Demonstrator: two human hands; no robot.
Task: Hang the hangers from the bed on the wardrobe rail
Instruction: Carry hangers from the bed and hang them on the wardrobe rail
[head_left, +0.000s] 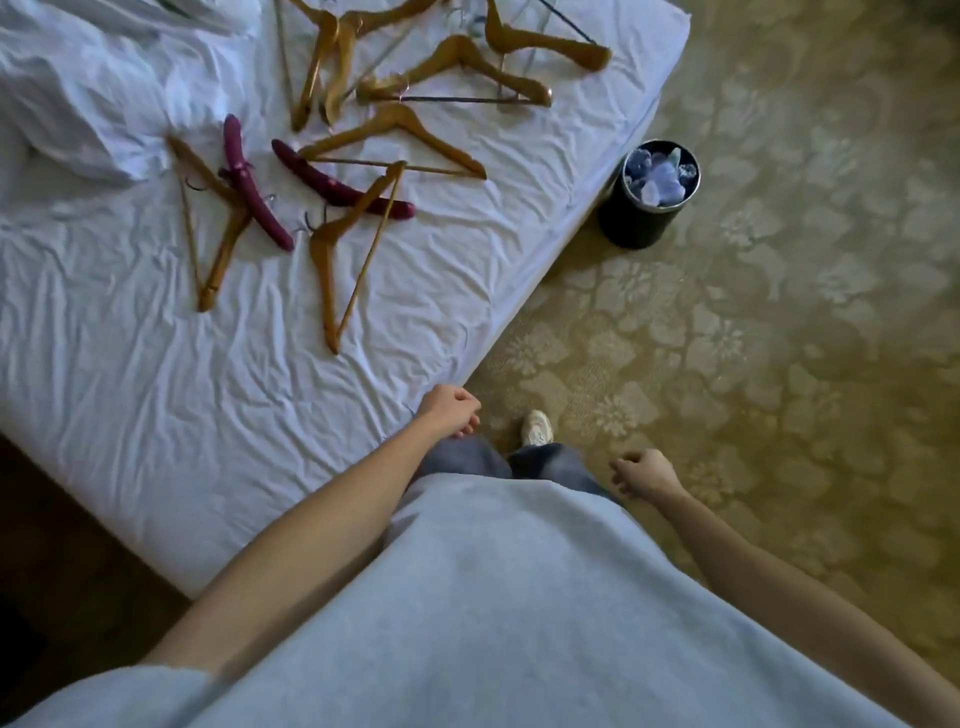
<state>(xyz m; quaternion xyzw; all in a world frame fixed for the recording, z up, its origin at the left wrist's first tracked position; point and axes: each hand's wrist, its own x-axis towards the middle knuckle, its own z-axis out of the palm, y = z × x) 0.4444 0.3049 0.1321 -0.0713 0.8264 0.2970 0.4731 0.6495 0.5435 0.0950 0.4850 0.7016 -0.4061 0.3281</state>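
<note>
Head view: we stand at the near corner of the bed (156, 441), both hands empty. Hangers (332, 270) lie scattered on the sheet, far-left of us, approx a dozen, mostly wood plus two padded purple ones (254, 182); several overlap, esp. in the far pile. No rail in view.

Handling, as we judge it: wood ones look light and stiff, easy one-handed; hooks are thin wire and likely to snag each other where they cross. Best hold is the neck just under the hook, or the shoulder bar. Padded ones look softer, maybe a bit slick.

Left hand (449, 410) hangs over the bed edge, fingers loosely curled, holding nothing. Right hand (644, 473) sits low over the carpet (779, 364), also loosely curled and empty. Both arms down at our sides, well apart from the hangers. Bin (649, 195) stands by the bed's right side.
</note>
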